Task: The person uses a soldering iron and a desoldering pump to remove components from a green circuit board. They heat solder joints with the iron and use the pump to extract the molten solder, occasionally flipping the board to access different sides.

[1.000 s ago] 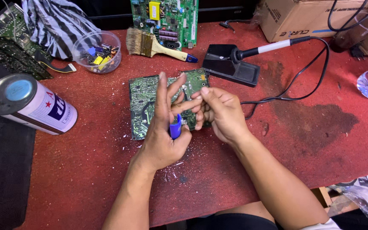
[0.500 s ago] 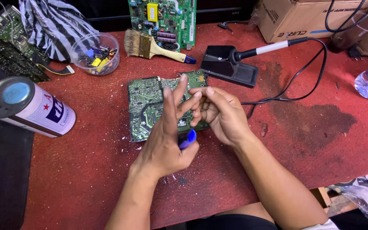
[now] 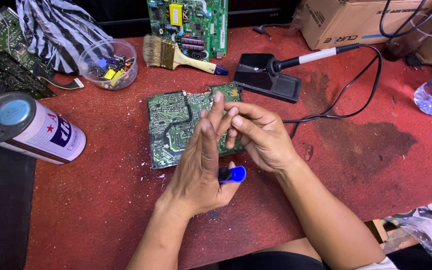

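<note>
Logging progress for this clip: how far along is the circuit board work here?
Done: the green circuit board lies solder side up. In hand: the left hand grips a blue-capped tool; the right hand meets its fingertips above the board. Left: the soldering iron sits unused in its stand.

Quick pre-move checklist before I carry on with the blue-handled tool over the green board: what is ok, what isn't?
1. Blue-handled tool gripped in left hand: ok.
2. Tool tip visible: cannot tell, hidden by the fingers.
3. Right hand meets left fingertips over the board: ok.
4. Green circuit board lies flat on the red mat: ok.
5. Soldering iron parked on its black stand, away from hands: ok.
6. Iron cord clear of the board: ok.
</note>
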